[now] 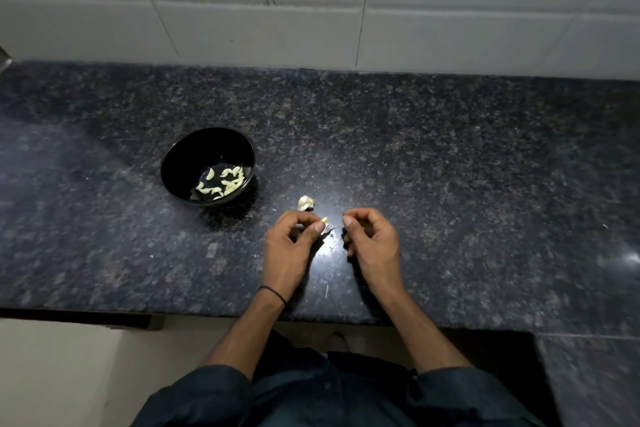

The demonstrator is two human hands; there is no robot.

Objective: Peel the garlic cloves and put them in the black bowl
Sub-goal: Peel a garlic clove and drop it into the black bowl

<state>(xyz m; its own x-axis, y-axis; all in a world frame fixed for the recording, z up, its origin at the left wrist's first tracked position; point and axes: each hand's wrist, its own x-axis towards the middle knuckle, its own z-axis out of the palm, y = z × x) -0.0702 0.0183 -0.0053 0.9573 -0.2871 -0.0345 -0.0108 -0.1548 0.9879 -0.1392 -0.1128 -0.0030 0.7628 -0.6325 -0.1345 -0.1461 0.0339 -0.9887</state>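
Left hand (294, 243) sits low in the centre of the frame, fingers curled, thumb and forefinger pinching a small pale yellow garlic clove (323, 219) whose tip pokes out towards the right. A thin black band (273, 293) circles that wrist.

Right hand (370, 239) is just across from it, a small gap between the two. Its fingers are curled in too, thumb tip pressed to the forefinger. Whether a scrap of skin is caught there, I cannot tell. The clove lies between the hands, on the left hand's side, clear of the right fingertips.

Just above the left hand, a white papery chunk of unpeeled garlic (305, 203) rests on the dark speckled granite counter (450, 166), near the knuckles but apart from them. A few thin slivers of peel (327, 291) lie on the stone between the wrists.

Up and to the left of the hands stands the glossy black round bowl (194, 152), apart from both hands, with a scatter of peeled pale cloves (225, 180) across its bottom.

Beyond the counter, a wall of large white tiles (311, 10) fills the top of the frame. At the bottom edge, rolled dark blue sleeves (207, 395) show at the forearms.
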